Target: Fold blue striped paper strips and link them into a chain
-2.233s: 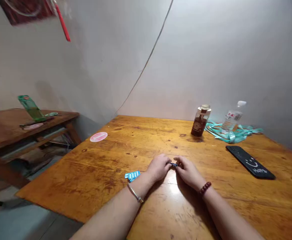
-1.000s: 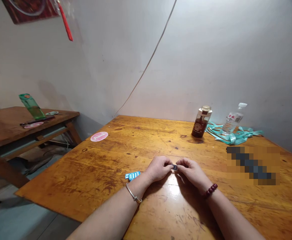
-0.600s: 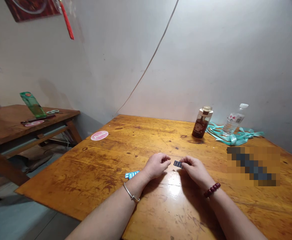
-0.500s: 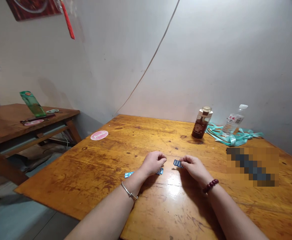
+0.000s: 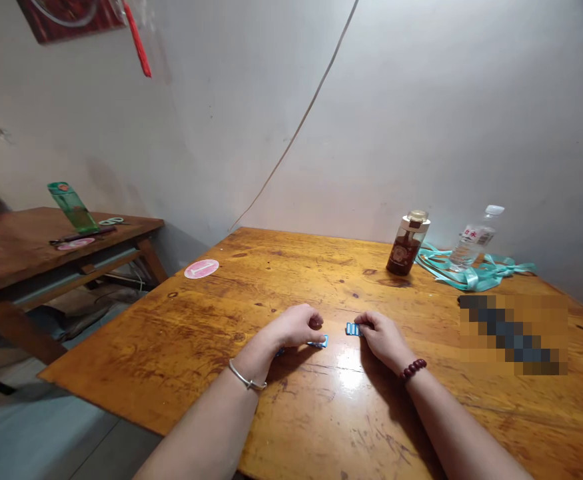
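My left hand (image 5: 298,327) hovers low over the middle of the table, fingers curled and thumb apart from the forefinger. Its thumb is at a small blue-and-white strip (image 5: 325,341) that lies on the wood; the hand covers part of it. A bit of blue shows under the wrist, mostly hidden. My right hand (image 5: 378,333) is closed, thumb and fingers pinching the right end of another small strip of blue-framed rectangles (image 5: 352,329). A short gap of bare wood separates the two strips.
At the back right stand a brown drink bottle (image 5: 408,243) and a clear water bottle (image 5: 476,237) amid turquoise ribbon (image 5: 488,280). A dark, pixelated object (image 5: 514,337) lies at right. A round pink sticker (image 5: 201,269) is at left. Another table (image 5: 1,253) holds a green bottle (image 5: 76,210).
My left hand's thumb and forefinger have parted and come down to the strip beneath. The strip in my right hand now lies flatter, its face brighter. The view has shifted slightly.
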`<control>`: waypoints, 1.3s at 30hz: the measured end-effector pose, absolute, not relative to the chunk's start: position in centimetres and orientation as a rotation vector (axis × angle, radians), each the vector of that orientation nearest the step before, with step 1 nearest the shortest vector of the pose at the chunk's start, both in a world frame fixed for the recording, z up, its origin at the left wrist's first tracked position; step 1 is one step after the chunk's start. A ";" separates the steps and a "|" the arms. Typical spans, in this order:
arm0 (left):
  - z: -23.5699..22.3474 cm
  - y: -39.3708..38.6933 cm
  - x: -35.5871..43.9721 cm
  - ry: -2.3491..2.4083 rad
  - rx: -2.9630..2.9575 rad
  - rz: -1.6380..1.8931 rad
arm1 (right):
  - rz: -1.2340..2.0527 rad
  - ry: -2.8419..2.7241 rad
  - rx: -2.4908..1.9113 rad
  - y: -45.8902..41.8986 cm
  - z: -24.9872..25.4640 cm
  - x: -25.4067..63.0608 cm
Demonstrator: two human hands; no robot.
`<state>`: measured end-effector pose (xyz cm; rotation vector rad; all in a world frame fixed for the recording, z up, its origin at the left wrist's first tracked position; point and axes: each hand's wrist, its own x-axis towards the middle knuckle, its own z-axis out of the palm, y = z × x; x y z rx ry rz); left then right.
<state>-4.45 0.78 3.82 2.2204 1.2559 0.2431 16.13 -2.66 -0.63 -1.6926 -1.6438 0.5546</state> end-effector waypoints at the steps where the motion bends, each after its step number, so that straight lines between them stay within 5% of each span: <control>1: 3.8 0.7 -4.1 1.273 2.242 0.288 | 0.603 -1.616 -1.660 -2.7 -0.6 16.0; 7: 2.3 0.0 -1.5 1.256 2.367 0.570 | 0.504 -1.660 -1.541 -3.5 -0.1 15.2; 33: 0.8 0.5 1.2 1.425 2.393 0.424 | 0.302 -1.756 -1.937 -2.9 0.1 15.6; 39: 0.4 1.0 1.0 1.468 2.334 0.642 | 0.184 -1.776 -2.008 -2.6 -0.2 15.3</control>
